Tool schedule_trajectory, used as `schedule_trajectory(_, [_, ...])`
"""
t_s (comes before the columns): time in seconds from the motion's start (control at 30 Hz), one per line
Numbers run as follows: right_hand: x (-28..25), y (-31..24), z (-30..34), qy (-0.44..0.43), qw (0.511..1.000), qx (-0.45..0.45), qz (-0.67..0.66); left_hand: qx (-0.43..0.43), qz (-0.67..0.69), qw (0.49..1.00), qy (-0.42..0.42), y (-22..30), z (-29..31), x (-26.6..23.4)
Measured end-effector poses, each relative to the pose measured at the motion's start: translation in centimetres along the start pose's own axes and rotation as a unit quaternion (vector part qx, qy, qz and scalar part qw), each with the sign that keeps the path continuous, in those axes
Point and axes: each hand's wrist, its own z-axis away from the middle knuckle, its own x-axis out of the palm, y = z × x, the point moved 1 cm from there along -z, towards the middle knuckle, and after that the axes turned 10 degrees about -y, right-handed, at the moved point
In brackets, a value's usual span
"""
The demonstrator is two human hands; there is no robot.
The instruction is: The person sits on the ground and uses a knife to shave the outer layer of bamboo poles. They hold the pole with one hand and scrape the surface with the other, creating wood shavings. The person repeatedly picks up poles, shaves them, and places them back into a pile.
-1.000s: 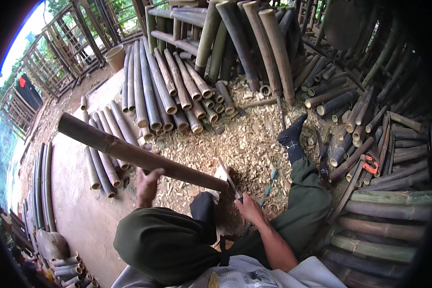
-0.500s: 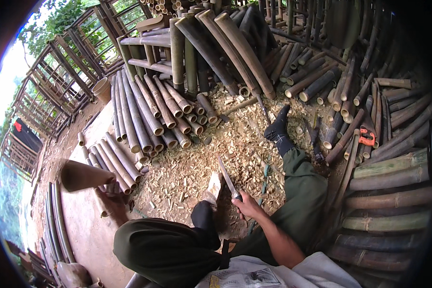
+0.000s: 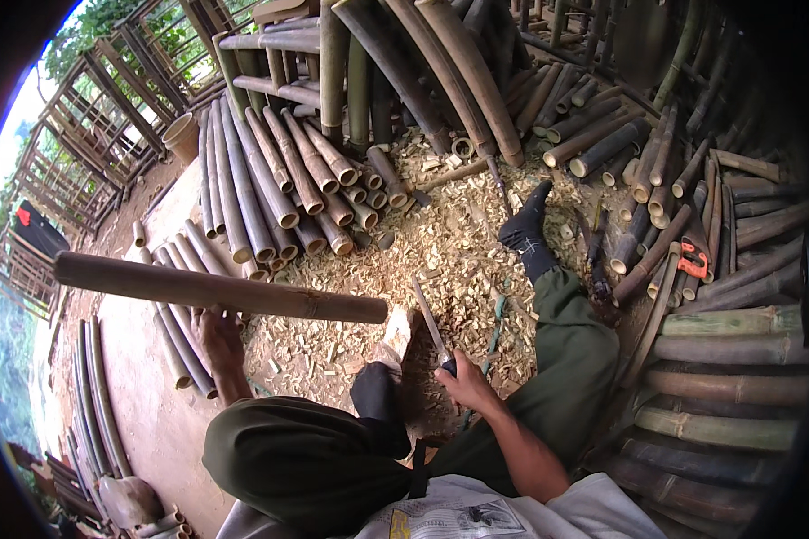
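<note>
Step in hand, by judgement: trimming or shaping the end of a bamboo pole with a blade. The left hand [image 3: 214,334] is closed from beneath around the bamboo pole [image 3: 216,292], which lies roughly level across the knees, its long part running away left of the grip and its cut end [image 3: 379,310] off to the right. The right hand [image 3: 466,384] is fisted about the handle of a long knife [image 3: 430,325], blade rising up and left from the fist, its tip near but apart from the pole's end. The next move calls for a steady brace on the pole and a stroke kept clear of the left hand and the knees. Pole: round, smooth, tan. Ground beyond the blade: pale, ragged bamboo shavings [image 3: 440,234]. Stacked bamboo poles [image 3: 279,180] lie beyond
</note>
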Motion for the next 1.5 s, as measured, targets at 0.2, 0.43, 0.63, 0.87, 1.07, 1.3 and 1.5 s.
schedule_trajectory(0.2, [0.8,-0.3,-1.0,0.035,0.999,-0.009,0.020,-0.033,-0.037,0.964,0.261,-8.5,-1.6,1.9])
schedule_trajectory(0.43, [1.0,-2.7,-0.4,0.045,0.990,-0.007,0.131,-0.043,-0.038,0.967,0.249,-7.8,0.7,-1.0])
schedule_trajectory(0.63, [1.3,-6.3,-1.8,0.001,0.981,-0.014,0.194,-0.064,-0.063,0.943,0.321,-9.2,1.4,-4.4])
schedule_trajectory(0.87, [2.6,-5.5,-2.4,0.052,0.981,-0.089,0.167,-0.069,-0.085,0.950,0.293,-10.1,1.5,-5.7])
schedule_trajectory(1.07, [0.7,-10.6,-1.6,-0.008,0.977,-0.044,0.207,-0.053,-0.090,0.960,0.260,-9.4,1.3,-4.9])
schedule_trajectory(1.3, [2.8,-6.4,-3.9,-0.034,0.953,0.103,0.281,-0.050,-0.092,0.964,0.243,-9.1,1.0,-3.9])
schedule_trajectory(1.5, [-0.1,-12.7,-1.2,-0.011,0.983,-0.014,0.185,-0.061,-0.044,0.984,0.164,-7.0,2.8,-2.9])
